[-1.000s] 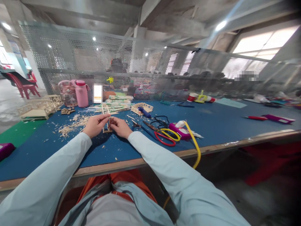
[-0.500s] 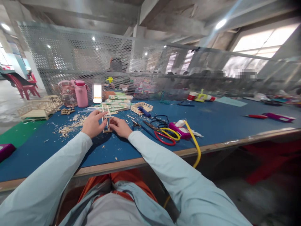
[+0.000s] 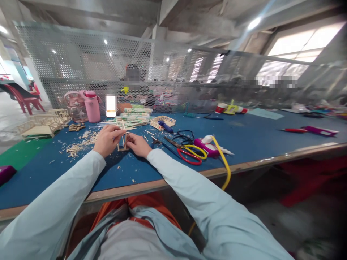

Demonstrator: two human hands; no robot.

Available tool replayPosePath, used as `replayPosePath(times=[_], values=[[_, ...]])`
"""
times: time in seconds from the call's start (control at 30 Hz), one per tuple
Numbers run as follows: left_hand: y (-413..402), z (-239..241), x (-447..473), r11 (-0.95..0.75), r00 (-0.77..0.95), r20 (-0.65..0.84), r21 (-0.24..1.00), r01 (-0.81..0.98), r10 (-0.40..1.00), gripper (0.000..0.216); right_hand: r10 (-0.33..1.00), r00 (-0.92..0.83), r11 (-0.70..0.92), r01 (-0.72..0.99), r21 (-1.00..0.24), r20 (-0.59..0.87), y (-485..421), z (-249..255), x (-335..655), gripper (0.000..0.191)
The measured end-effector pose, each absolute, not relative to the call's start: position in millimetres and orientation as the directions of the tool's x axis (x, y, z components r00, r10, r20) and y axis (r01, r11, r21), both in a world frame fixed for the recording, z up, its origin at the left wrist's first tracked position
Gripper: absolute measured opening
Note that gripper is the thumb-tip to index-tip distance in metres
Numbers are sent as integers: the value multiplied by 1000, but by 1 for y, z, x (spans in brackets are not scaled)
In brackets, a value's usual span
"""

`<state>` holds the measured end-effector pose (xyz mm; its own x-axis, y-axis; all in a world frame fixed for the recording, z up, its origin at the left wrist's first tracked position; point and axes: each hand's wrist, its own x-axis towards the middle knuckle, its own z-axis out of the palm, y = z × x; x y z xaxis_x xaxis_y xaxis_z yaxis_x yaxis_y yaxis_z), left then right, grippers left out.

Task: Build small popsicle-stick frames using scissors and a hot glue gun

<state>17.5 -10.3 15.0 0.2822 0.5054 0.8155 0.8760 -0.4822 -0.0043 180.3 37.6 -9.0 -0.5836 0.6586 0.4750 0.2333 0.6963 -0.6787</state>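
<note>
A small frame of thin wooden sticks [image 3: 121,147] stands on the blue table between my hands. My left hand [image 3: 107,140] reaches over its left side, the fingers and thumb closed near a crosspiece. From the right, my right hand [image 3: 138,145] grips an upright of the same frame between thumb and curled fingers. Part of the frame is hidden behind my left fingers. Wood chips and stick offcuts [image 3: 74,150] lie to the left of my left hand.
Right of my hands lie pliers [image 3: 156,142], scissors with red and yellow handles [image 3: 189,156], and a purple box [image 3: 207,148]. Behind are wrapped stick bundles [image 3: 135,117], a small wooden tray [image 3: 155,124] and a pink bottle [image 3: 92,107]. Finished-looking wooden frames [image 3: 38,128] stand left.
My left fingers have shifted right across the frame's crosspiece and drawn closer together. My right hand keeps its place at the frame's right side. The view has shifted slightly.
</note>
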Motion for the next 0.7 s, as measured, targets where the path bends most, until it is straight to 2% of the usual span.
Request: replayPosePath(times=[0.27, 0.43, 0.7], values=[[-10, 14, 19, -480, 281, 816, -6, 877, 504, 26, 655, -589, 697, 232, -678, 472, 40, -12, 179, 18], [-9, 15, 18, -478, 302, 809, -30, 878, 505, 26, 658, -579, 710, 262, -654, 482, 40, -11, 180, 13], [-14, 14, 17, -504, 269, 793, 56, 862, 547, 29, 658, -583, 700, 240, -673, 477, 39, -10, 180, 12]])
